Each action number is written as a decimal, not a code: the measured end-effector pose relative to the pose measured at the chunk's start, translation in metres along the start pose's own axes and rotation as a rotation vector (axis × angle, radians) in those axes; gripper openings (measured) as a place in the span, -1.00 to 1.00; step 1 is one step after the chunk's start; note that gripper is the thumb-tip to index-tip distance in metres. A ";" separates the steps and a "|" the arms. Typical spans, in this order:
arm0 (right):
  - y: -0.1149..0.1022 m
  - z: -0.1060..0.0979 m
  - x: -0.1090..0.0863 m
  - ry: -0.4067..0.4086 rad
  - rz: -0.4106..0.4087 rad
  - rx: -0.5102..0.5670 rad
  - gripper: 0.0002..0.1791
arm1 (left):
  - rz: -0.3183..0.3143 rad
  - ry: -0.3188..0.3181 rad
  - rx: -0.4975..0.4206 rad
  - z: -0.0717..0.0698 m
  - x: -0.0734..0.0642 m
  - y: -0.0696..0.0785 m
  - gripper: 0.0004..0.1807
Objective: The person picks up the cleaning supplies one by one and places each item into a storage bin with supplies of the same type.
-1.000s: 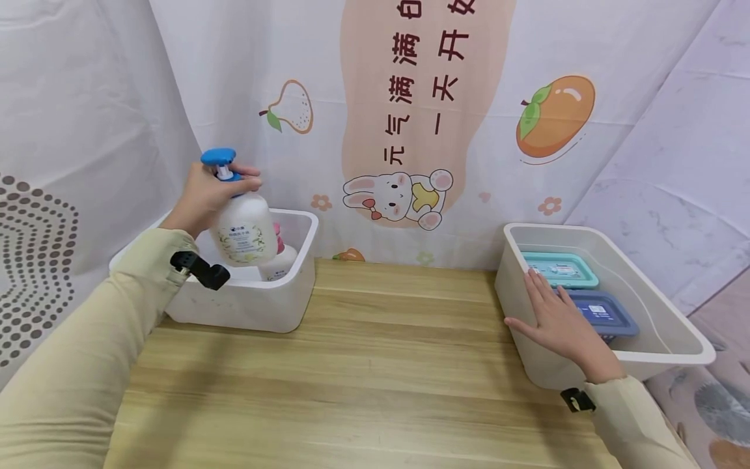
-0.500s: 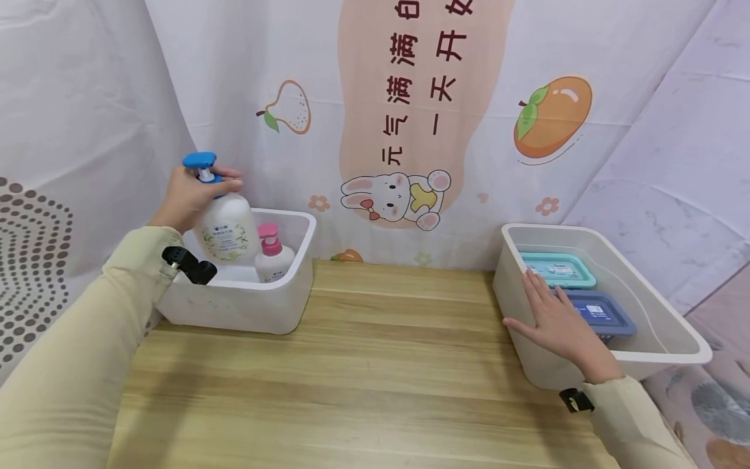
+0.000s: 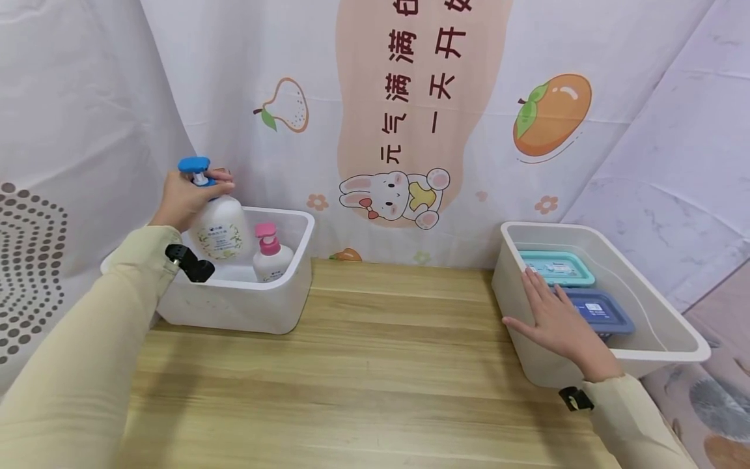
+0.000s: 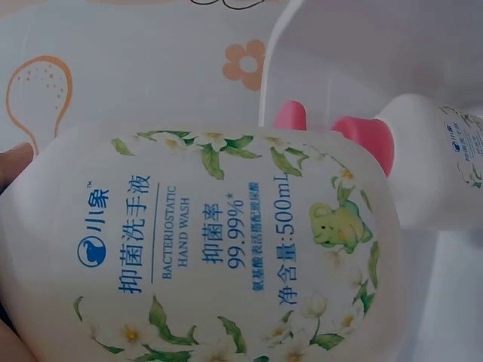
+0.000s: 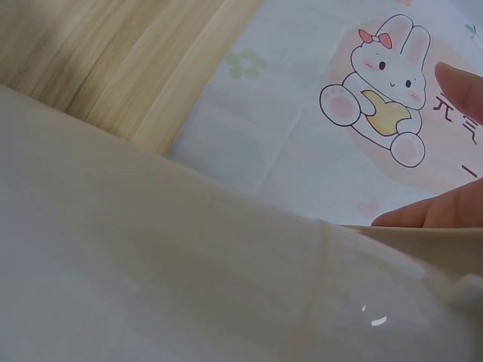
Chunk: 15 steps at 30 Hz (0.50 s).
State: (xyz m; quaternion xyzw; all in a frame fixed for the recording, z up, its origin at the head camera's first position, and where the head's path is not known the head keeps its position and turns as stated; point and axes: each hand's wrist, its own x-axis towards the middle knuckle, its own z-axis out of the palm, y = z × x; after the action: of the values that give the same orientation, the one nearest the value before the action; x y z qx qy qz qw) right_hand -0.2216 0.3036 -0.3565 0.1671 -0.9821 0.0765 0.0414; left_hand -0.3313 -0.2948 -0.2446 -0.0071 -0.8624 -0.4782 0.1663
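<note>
My left hand (image 3: 186, 197) grips the neck of a white hand wash bottle (image 3: 221, 228) with a blue pump top (image 3: 194, 165). The bottle is slightly tilted, its lower part within the left white bin (image 3: 234, 306); whether its base touches the floor of the bin cannot be seen. To its right in that bin stands a second hand wash bottle (image 3: 272, 262) with a pink pump. My right hand (image 3: 556, 322) lies with straight fingers on the near left rim of the right white bin (image 3: 662, 356). In the left wrist view the held bottle's label (image 4: 226, 249) faces the camera.
Inside the right bin lie a teal-lidded pack (image 3: 556, 268) and a blue-lidded pack (image 3: 597, 311). Both bins stand on a wooden table (image 3: 375, 371), apart from each other. A printed curtain (image 3: 281, 39) hangs behind the table's back edge.
My left hand has carried the blue-pump bottle leftward and slightly down, away from the pink-pump bottle, which now shows more fully. The right hand stays on the bin rim.
</note>
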 end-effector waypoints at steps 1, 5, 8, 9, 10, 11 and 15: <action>0.000 0.000 0.000 -0.001 0.001 0.002 0.08 | 0.000 0.003 -0.013 0.000 0.001 -0.002 -0.60; 0.000 0.000 0.000 0.000 0.000 0.004 0.08 | 0.013 0.010 -0.026 0.002 0.002 -0.008 -0.65; 0.000 0.000 0.000 -0.001 -0.001 0.005 0.08 | -0.002 0.013 -0.024 0.003 0.003 -0.012 -0.67; 0.000 0.000 0.000 -0.001 -0.001 0.006 0.08 | -0.009 0.015 -0.021 0.003 0.003 -0.014 -0.66; -0.001 -0.001 0.000 -0.002 0.000 0.006 0.08 | -0.018 0.016 -0.026 0.003 0.004 -0.016 -0.68; -0.001 -0.001 0.000 -0.002 0.000 0.007 0.08 | -0.029 0.017 -0.029 0.003 0.005 -0.018 -0.70; 0.000 0.000 0.001 -0.002 0.001 0.005 0.08 | -0.059 0.024 -0.006 0.004 0.006 -0.024 -0.67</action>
State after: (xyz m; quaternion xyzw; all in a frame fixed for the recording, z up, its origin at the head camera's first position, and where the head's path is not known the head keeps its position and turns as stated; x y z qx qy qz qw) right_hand -0.2222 0.3030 -0.3560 0.1669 -0.9820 0.0790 0.0401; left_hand -0.3420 -0.3053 -0.2646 0.0234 -0.8587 -0.4854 0.1624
